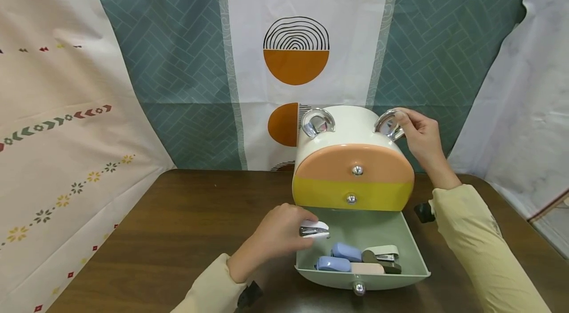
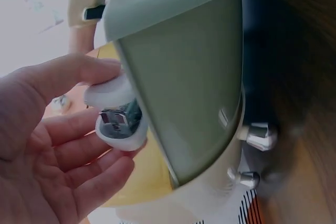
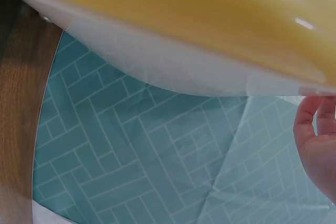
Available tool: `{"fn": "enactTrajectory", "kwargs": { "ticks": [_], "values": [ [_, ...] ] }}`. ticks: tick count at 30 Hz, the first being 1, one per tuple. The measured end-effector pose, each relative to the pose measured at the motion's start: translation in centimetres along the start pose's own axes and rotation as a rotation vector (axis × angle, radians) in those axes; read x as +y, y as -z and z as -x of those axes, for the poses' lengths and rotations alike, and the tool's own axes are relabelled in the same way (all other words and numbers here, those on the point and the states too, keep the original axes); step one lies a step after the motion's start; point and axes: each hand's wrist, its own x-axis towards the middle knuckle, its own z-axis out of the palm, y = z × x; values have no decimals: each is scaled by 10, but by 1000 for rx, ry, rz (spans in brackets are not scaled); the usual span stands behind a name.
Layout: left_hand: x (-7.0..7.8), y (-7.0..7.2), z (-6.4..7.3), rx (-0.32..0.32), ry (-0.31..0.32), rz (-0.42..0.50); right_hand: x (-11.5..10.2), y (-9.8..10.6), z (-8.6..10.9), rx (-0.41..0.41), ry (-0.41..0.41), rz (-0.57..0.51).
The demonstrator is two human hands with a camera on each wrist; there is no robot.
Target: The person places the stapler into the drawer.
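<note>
My left hand (image 1: 284,230) pinches a white stapler (image 1: 314,229) between thumb and fingers, over the left side of the pulled-out green drawer (image 1: 413,249). In the left wrist view the stapler (image 2: 116,111) overlaps the drawer's side wall, its metal part showing between two white halves. The drawer belongs to a rounded desktop cabinet (image 1: 353,125) with orange and yellow fronts above. My right hand (image 1: 420,135) holds the silver ring-shaped ear (image 1: 389,125) at the cabinet's top right. Inside the drawer lie blue staplers (image 1: 334,263), a pink one (image 1: 367,268) and a dark one with a cream top (image 1: 383,253).
A second silver ear (image 1: 317,123) stands at the cabinet's top left. Silver knobs stick out from each drawer front, the lowest knob (image 1: 359,288) nearest me. The brown wooden table (image 1: 200,224) carries the cabinet, with a patterned curtain (image 1: 186,81) hanging behind.
</note>
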Motion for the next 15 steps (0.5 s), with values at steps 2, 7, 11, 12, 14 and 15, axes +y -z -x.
{"fn": "enactTrajectory", "kwargs": {
  "ticks": [2,7,11,12,14,15],
  "values": [
    [3,-2,-4,-45,-3,-46,2,0,-1,2,4,-2],
    [9,-8,-11,-140,-27,-152,-7,-2,1,0,10,-14],
    [13,-14,-15,-205,-54,-211,-21,-3,5,1,19,-29],
    [14,-15,-15,-216,-59,-224,-23,-3,6,2,20,-33],
    [15,-18,-16,-225,-62,-246,-25,-3,7,6,22,-35],
    [16,-19,-17,-227,-64,-254,-25,-3,7,7,21,-33]
  ]
}}
